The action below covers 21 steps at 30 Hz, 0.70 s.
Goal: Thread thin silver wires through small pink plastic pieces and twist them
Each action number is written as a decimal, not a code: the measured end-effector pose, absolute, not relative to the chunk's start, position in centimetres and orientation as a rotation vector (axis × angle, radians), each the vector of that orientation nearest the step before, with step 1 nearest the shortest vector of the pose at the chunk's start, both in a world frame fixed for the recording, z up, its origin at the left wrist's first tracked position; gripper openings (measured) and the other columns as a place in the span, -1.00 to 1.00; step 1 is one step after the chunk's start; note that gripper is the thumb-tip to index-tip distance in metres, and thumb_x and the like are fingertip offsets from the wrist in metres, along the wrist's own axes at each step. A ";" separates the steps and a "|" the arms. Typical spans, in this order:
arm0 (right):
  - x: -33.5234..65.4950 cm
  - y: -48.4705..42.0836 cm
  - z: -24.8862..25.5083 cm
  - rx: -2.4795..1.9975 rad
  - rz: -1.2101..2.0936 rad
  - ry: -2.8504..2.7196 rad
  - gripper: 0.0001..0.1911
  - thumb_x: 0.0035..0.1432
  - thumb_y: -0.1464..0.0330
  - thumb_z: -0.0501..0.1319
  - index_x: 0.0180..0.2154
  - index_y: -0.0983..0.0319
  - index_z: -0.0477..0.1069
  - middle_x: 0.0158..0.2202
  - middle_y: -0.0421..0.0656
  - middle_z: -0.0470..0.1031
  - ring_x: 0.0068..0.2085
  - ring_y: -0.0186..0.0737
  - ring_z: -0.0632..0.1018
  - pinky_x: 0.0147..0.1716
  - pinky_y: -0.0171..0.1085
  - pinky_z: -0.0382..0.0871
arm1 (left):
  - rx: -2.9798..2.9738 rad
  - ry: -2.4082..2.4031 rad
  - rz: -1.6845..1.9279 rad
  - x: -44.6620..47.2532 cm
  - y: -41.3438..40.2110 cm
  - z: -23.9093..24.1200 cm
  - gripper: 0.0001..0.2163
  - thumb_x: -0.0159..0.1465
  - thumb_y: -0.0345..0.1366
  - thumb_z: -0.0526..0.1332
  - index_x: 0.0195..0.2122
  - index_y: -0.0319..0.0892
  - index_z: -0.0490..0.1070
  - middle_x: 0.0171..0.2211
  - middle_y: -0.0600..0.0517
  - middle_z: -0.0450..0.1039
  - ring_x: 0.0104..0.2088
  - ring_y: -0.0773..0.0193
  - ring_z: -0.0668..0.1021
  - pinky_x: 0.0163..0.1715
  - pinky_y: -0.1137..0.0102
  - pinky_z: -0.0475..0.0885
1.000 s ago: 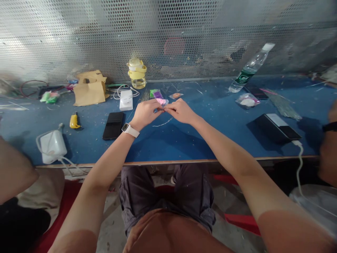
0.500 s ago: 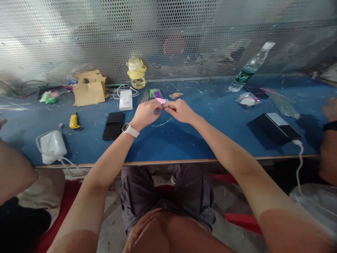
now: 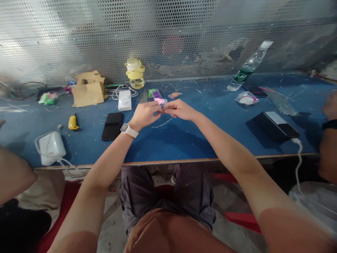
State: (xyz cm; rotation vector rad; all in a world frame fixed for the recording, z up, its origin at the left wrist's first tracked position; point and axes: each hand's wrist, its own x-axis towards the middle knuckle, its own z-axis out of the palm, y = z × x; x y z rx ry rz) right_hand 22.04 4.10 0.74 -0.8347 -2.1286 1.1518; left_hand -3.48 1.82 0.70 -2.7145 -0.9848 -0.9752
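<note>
Over the middle of the blue table (image 3: 184, 140), my left hand (image 3: 146, 114) and my right hand (image 3: 181, 109) meet fingertip to fingertip. Both are pinched closed; whatever lies between the fingers is too small to make out. A thin pale twisted wire (image 3: 163, 123) lies just below them. Right behind the fingers are a pink packet (image 3: 160, 101), a purple packet (image 3: 156, 94) and a green packet (image 3: 151, 92). A small clear bag with something orange (image 3: 174, 95) rests behind my right hand. To the left of the packets is a bundle of thin wires (image 3: 143, 96).
Left of my hands are a black phone (image 3: 112, 125), a white power bank (image 3: 124, 100), a yellow cutter (image 3: 73, 122) and a yellow-lidded bottle (image 3: 136, 73). A water bottle (image 3: 246, 70) leans at the back right, near a black box (image 3: 275, 126). Other people's arms show at both sides.
My hands stay together at nearly the same spot, with the fingers shifted slightly. The whole view has moved a little; the table things look unmoved.
</note>
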 end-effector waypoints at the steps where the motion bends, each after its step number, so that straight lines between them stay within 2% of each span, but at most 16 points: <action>1: 22.1 4.1 0.8 -0.837 1.158 -2.125 -0.76 0.45 0.17 0.39 -0.13 0.21 0.66 -0.58 -0.36 0.35 -0.52 -0.35 0.36 -0.46 -0.26 0.23 | -2.707 -0.962 -0.961 -3.5 1.9 0.7 -0.85 0.40 -0.39 0.31 -0.25 -0.08 0.68 -0.24 -0.03 0.70 -0.28 0.16 0.65 -0.34 0.28 0.36; 7: 22.2 4.2 0.8 -0.859 1.178 -2.139 -0.76 0.43 0.22 0.39 -0.15 0.25 0.72 -0.60 -0.34 0.41 -0.53 -0.36 0.39 -0.47 -0.28 0.27 | -2.684 -0.821 -0.872 -3.5 2.0 0.7 -0.80 0.49 -0.36 0.26 -0.26 -0.08 0.66 -0.24 -0.05 0.71 -0.26 0.14 0.66 -0.31 0.24 0.38; 15: 22.6 4.1 1.1 -0.867 1.192 -2.168 -0.69 0.43 0.14 0.43 -0.11 0.27 0.75 -0.60 -0.32 0.44 -0.54 -0.37 0.39 -0.48 -0.26 0.27 | -2.741 -0.769 -0.805 -3.5 1.4 1.5 -0.67 0.61 -0.24 0.17 -0.30 -0.08 0.61 -0.26 -0.08 0.67 -0.28 0.14 0.62 -0.31 0.19 0.40; 21: 22.7 4.3 1.1 -0.907 1.156 -2.195 -0.75 0.41 0.19 0.41 -0.13 0.23 0.76 -0.61 -0.32 0.44 -0.53 -0.35 0.42 -0.47 -0.24 0.30 | -2.720 -0.756 -0.714 -3.4 1.3 1.7 -0.60 0.65 -0.22 0.11 -0.35 -0.08 0.56 -0.29 -0.09 0.64 -0.30 0.12 0.59 -0.31 0.15 0.38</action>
